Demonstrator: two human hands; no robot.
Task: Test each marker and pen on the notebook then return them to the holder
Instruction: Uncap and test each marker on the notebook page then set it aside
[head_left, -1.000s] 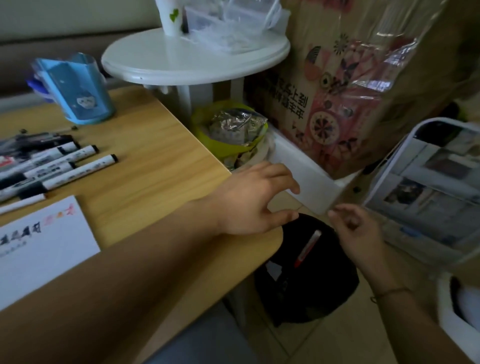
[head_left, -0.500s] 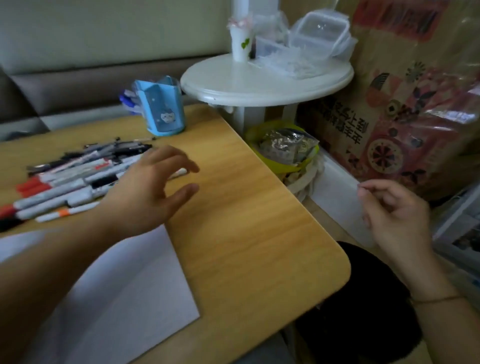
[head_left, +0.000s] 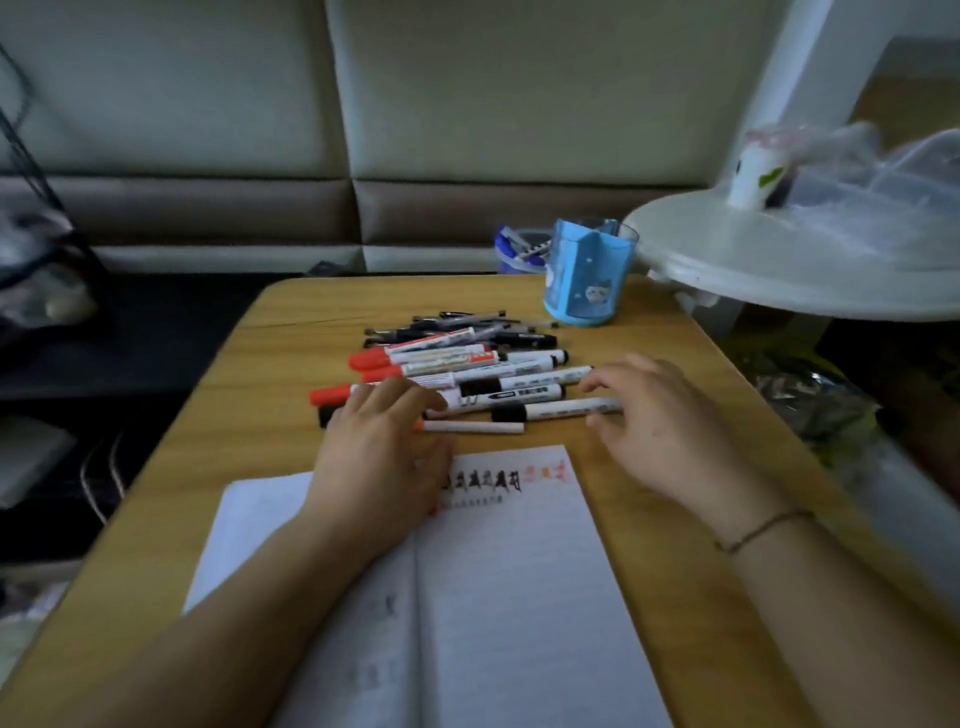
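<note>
Now the black-capped white marker (head_left: 558, 410) lies nearest the notebook side of the pile of red- and black-capped markers and dark pens (head_left: 457, 364) on the wooden table (head_left: 670, 571). The right hand (head_left: 660, 431), fingers loosely spread, touches its barrel end; its grip has not closed. The left hand (head_left: 379, 462) rests, spread, over the pile's near-left edge and the open lined notebook (head_left: 509, 597). Pinch that one barrel mid-length, lift clear so neighbours don't roll, uncap, then write below the existing test marks (head_left: 488, 480). The blue plastic holder (head_left: 589, 278) stands upright beyond the pile.
</note>
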